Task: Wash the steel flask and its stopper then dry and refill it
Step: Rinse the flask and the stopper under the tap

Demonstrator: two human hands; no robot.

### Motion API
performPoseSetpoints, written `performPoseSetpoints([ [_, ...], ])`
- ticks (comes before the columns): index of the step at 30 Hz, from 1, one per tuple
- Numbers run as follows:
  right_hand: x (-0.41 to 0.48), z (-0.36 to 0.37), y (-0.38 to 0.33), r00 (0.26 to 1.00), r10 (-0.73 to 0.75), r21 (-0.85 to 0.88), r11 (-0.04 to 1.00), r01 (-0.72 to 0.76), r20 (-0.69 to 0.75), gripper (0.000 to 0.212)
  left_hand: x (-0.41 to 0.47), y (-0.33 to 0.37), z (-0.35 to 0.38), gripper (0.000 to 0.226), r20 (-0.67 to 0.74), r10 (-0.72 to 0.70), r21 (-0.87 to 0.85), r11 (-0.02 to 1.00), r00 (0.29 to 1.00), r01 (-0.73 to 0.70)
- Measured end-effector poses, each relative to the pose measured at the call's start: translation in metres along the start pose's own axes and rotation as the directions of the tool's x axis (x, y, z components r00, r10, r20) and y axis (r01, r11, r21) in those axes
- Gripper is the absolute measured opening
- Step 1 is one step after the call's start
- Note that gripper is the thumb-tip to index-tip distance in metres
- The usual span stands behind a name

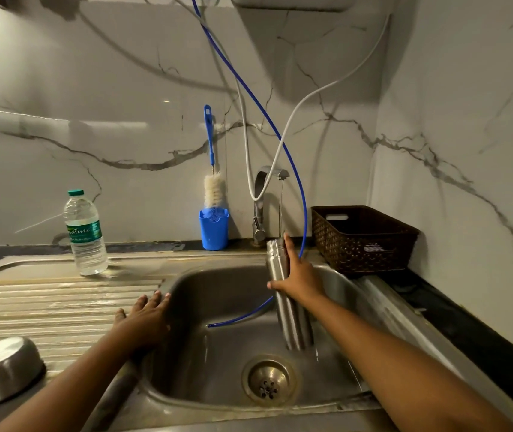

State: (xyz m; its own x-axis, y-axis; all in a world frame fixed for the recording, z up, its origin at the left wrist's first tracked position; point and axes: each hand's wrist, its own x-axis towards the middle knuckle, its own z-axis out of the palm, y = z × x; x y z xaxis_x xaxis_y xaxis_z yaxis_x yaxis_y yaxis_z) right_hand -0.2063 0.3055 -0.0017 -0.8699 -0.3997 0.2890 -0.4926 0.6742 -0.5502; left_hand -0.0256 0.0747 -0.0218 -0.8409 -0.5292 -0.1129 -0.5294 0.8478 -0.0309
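Observation:
A tall steel flask (289,316) stands upright in the sink basin (218,353), its open mouth right under the tap (267,188). A thin stream of water falls from the spout into it. My right hand (299,275) grips the flask's upper body, index finger stretched up along its neck. With fingers straight, my left hand (143,319) rests flat on the sink's left rim beside the ribbed drainboard. I cannot see the stopper.
A plastic water bottle (85,232) stands on the drainboard (46,307) at the back. A bottle brush (213,182) sits in a blue cup (214,229). A brown basket (364,238) is right of the tap. A blue tube (299,188) hangs into the basin. A steel bowl (2,369) lies overturned, near left.

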Motion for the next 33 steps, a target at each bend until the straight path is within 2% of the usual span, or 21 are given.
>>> performPoseSetpoints([
  [2, 0.008, -0.007, -0.005, 0.992, -0.038, 0.05, 0.998, 0.044, -0.119, 0.122, 0.0, 0.0, 0.0, 0.073, -0.002, 0.002, 0.004, 1.0, 1.0, -0.002],
  [3, 0.009, -0.007, -0.005, 0.991, -0.031, 0.078, 0.996, 0.042, -0.128, 0.122, 0.001, 0.0, 0.001, 0.073, -0.004, 0.004, 0.007, 1.0, 1.0, -0.004],
  [7, -0.003, 0.004, 0.005, 0.998, 0.036, 0.036, 0.999, -0.038, 0.041, 0.121, 0.001, -0.002, 0.0, 0.073, -0.01, 0.01, 0.009, 1.0, 1.0, -0.01],
  [11, 0.006, -0.013, 0.001, 0.993, -0.027, 0.028, 0.999, 0.03, -0.112, 0.119, 0.001, -0.001, 0.001, 0.073, -0.006, 0.015, 0.001, 1.0, 1.0, -0.015],
  [12, 0.005, -0.014, 0.001, 0.994, -0.025, 0.035, 0.999, 0.028, -0.103, 0.119, 0.0, -0.001, 0.001, 0.072, -0.008, 0.013, 0.005, 1.0, 1.0, -0.013],
  [15, -0.008, -0.006, 0.006, 0.995, 0.002, -0.084, 0.996, 0.006, 0.097, 0.12, 0.0, 0.0, 0.0, 0.073, -0.012, 0.006, 0.017, 1.0, 1.0, -0.005],
  [18, -0.012, -0.008, 0.002, 0.974, -0.098, -0.279, 0.948, 0.155, 0.206, 0.12, 0.0, 0.001, -0.001, 0.073, -0.012, 0.005, 0.024, 1.0, 1.0, -0.005],
  [20, -0.017, -0.012, -0.01, 0.937, -0.201, -0.393, 0.867, 0.306, 0.286, 0.115, 0.0, 0.004, -0.001, 0.073, -0.027, 0.01, 0.037, 0.999, 1.0, -0.009],
  [22, -0.025, -0.009, -0.024, 0.876, -0.291, -0.522, 0.714, 0.466, 0.385, 0.11, -0.001, 0.009, -0.003, 0.073, -0.057, 0.032, 0.048, 0.998, 0.998, -0.029],
  [25, -0.035, -0.006, -0.04, 0.809, -0.381, -0.62, 0.519, 0.588, 0.448, 0.102, -0.003, 0.018, -0.006, 0.072, -0.098, 0.09, -0.002, 0.996, 0.991, -0.091],
  [30, -0.035, -0.01, -0.051, 0.732, -0.562, -0.709, 0.328, 0.624, 0.385, 0.078, -0.012, 0.035, -0.013, 0.066, -0.133, 0.15, -0.32, 0.929, 0.98, -0.186],
  [32, -0.032, -0.013, -0.053, 0.7, -0.599, -0.745, 0.242, 0.622, 0.39, 0.08, -0.021, 0.04, -0.018, 0.063, -0.094, 0.18, -0.506, 0.838, 0.979, -0.203],
  [33, -0.031, -0.015, -0.053, 0.68, -0.623, -0.756, 0.206, 0.621, 0.388, 0.081, -0.026, 0.043, -0.02, 0.062, -0.065, 0.215, -0.618, 0.758, 0.975, -0.208],
])
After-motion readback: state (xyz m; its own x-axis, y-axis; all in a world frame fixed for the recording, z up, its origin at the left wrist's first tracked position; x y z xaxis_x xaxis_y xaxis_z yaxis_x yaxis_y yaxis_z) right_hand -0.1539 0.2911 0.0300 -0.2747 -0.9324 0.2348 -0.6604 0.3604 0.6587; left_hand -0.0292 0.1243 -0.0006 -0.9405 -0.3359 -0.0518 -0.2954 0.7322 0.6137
